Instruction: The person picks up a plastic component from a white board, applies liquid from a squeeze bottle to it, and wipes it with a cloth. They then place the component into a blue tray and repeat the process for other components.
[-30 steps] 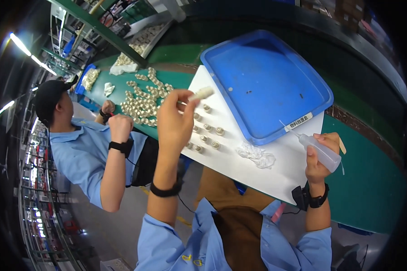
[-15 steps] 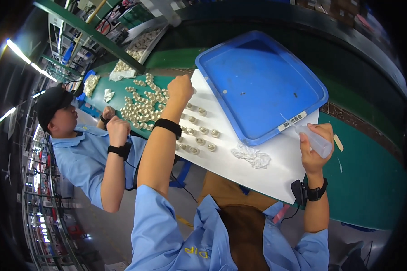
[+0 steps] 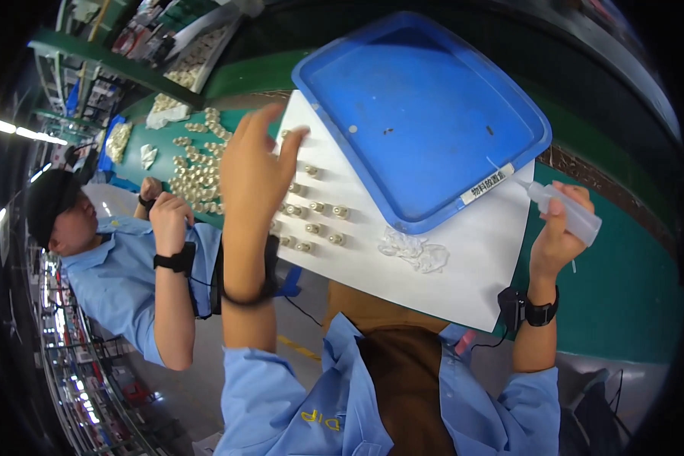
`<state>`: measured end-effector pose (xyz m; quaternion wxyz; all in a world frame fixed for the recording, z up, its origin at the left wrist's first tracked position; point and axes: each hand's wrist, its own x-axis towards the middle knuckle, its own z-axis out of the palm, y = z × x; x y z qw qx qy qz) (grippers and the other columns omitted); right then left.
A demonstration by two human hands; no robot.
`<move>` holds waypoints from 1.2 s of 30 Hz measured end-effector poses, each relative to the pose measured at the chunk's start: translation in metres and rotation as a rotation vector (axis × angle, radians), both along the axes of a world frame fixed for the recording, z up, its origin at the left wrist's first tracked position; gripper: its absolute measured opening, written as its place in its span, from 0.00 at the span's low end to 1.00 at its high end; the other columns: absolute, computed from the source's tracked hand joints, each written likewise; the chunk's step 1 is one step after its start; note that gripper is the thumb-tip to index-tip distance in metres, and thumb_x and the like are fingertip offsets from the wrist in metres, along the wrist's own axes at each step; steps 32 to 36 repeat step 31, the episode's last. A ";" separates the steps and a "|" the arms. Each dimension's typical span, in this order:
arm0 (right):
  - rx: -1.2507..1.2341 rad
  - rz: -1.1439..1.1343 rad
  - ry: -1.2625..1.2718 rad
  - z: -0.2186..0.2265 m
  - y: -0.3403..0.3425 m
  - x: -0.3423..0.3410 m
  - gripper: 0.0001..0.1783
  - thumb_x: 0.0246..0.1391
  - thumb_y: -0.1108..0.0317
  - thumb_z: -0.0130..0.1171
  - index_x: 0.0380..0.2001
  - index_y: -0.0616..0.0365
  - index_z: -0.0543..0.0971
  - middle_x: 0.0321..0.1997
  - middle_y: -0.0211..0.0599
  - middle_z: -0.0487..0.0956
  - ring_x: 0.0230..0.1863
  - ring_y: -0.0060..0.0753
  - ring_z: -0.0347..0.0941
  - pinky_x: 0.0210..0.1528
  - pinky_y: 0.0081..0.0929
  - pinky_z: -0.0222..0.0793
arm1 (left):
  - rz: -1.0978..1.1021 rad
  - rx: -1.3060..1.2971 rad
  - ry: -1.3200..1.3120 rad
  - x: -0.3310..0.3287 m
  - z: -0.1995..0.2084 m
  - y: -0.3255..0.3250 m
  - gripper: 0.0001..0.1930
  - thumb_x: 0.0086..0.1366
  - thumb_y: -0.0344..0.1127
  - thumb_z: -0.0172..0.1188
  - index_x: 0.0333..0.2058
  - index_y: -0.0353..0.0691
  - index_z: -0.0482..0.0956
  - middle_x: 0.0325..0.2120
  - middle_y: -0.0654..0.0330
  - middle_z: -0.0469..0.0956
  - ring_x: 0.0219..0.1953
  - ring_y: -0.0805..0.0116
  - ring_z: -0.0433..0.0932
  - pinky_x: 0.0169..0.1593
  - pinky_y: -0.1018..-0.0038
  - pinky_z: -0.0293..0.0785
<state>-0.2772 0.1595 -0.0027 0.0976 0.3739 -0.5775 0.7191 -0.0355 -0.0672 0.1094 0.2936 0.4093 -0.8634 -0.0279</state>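
The left hand (image 3: 254,171) hides some small metal parts (image 3: 311,226), perhaps one pinched.

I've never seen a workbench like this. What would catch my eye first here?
Most likely the big blue tray, lying on a white sheet at the top middle. Next, the left hand, fingers spread above rows of small metal parts on that sheet, while the right hand grips a clear squeeze bottle at the sheet's right edge. To the left, a co-worker in a blue shirt sits by a pile of similar parts.
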 end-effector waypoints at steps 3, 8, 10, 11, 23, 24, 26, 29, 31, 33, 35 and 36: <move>-0.024 -0.006 -0.332 -0.007 0.002 -0.012 0.17 0.53 0.67 0.55 0.42 0.66 0.69 0.38 0.41 0.72 0.32 0.24 0.65 0.32 0.19 0.62 | -0.582 0.630 0.421 0.036 -0.016 0.082 0.10 0.52 0.26 0.62 0.34 0.35 0.75 0.28 0.58 0.77 0.27 0.77 0.75 0.29 0.81 0.70; -0.308 0.199 -0.776 -0.006 -0.008 -0.041 0.23 0.56 0.60 0.53 0.45 0.70 0.66 0.38 0.41 0.72 0.26 0.20 0.62 0.28 0.17 0.59 | -0.511 1.507 0.237 0.056 -0.106 0.130 0.14 0.52 0.32 0.64 0.38 0.34 0.75 0.31 0.58 0.78 0.31 0.71 0.76 0.33 0.75 0.71; -0.420 0.176 -0.906 -0.013 -0.006 -0.051 0.25 0.56 0.58 0.53 0.45 0.71 0.66 0.36 0.39 0.72 0.24 0.19 0.60 0.27 0.17 0.57 | -0.544 1.380 0.042 0.064 -0.109 0.133 0.16 0.53 0.34 0.63 0.40 0.34 0.74 0.31 0.58 0.78 0.29 0.70 0.76 0.32 0.75 0.71; -0.394 0.158 -0.920 -0.014 0.000 -0.051 0.25 0.56 0.58 0.53 0.45 0.71 0.66 0.36 0.39 0.72 0.24 0.19 0.60 0.27 0.17 0.57 | -0.564 1.314 -0.063 0.069 -0.102 0.134 0.17 0.54 0.34 0.63 0.41 0.34 0.74 0.31 0.58 0.78 0.28 0.69 0.76 0.32 0.75 0.71; -0.734 0.422 -1.649 0.032 0.071 -0.036 0.30 0.52 0.49 0.55 0.39 0.71 0.65 0.25 0.32 0.71 0.19 0.19 0.59 0.22 0.17 0.55 | -0.490 1.255 -0.205 0.049 0.013 0.136 0.18 0.53 0.36 0.63 0.41 0.34 0.74 0.31 0.54 0.77 0.28 0.64 0.76 0.33 0.73 0.72; -0.762 0.437 -1.737 0.032 0.078 -0.033 0.31 0.51 0.48 0.56 0.39 0.71 0.65 0.24 0.31 0.71 0.18 0.19 0.59 0.21 0.17 0.55 | -0.523 1.257 -0.224 0.047 0.019 0.139 0.18 0.53 0.36 0.63 0.41 0.34 0.74 0.31 0.54 0.77 0.28 0.64 0.76 0.33 0.73 0.72; -0.805 0.431 -1.792 0.030 0.084 -0.028 0.32 0.50 0.47 0.56 0.39 0.72 0.65 0.23 0.30 0.71 0.17 0.18 0.59 0.20 0.16 0.54 | -0.514 1.205 -0.247 0.046 0.028 0.145 0.18 0.53 0.36 0.64 0.41 0.34 0.74 0.31 0.54 0.77 0.29 0.63 0.77 0.34 0.73 0.72; -0.839 0.475 -1.892 0.025 0.090 -0.023 0.34 0.49 0.45 0.57 0.39 0.72 0.65 0.21 0.29 0.71 0.16 0.17 0.58 0.19 0.15 0.54 | -0.532 1.176 -0.293 0.034 0.042 0.155 0.18 0.53 0.37 0.63 0.41 0.35 0.74 0.32 0.53 0.77 0.30 0.63 0.78 0.34 0.72 0.73; -0.844 0.587 -1.950 0.017 0.092 -0.022 0.35 0.49 0.44 0.56 0.40 0.72 0.65 0.21 0.30 0.71 0.15 0.17 0.59 0.19 0.14 0.55 | -0.521 1.177 -0.341 0.029 0.050 0.160 0.18 0.53 0.37 0.63 0.41 0.35 0.74 0.32 0.52 0.77 0.31 0.62 0.78 0.35 0.72 0.73; -0.844 0.587 -1.950 0.017 0.092 -0.022 0.35 0.49 0.44 0.56 0.40 0.72 0.65 0.21 0.30 0.71 0.15 0.17 0.59 0.19 0.14 0.55 | -0.521 1.177 -0.341 0.029 0.050 0.160 0.18 0.53 0.37 0.63 0.41 0.35 0.74 0.32 0.52 0.77 0.31 0.62 0.78 0.35 0.72 0.73; -0.844 0.587 -1.950 0.017 0.092 -0.022 0.35 0.49 0.44 0.56 0.40 0.72 0.65 0.21 0.30 0.71 0.15 0.17 0.59 0.19 0.14 0.55 | -0.521 1.177 -0.341 0.029 0.050 0.160 0.18 0.53 0.37 0.63 0.41 0.35 0.74 0.32 0.52 0.77 0.31 0.62 0.78 0.35 0.72 0.73; -0.844 0.587 -1.950 0.017 0.092 -0.022 0.35 0.49 0.44 0.56 0.40 0.72 0.65 0.21 0.30 0.71 0.15 0.17 0.59 0.19 0.14 0.55 | -0.521 1.177 -0.341 0.029 0.050 0.160 0.18 0.53 0.37 0.63 0.41 0.35 0.74 0.32 0.52 0.77 0.31 0.62 0.78 0.35 0.72 0.73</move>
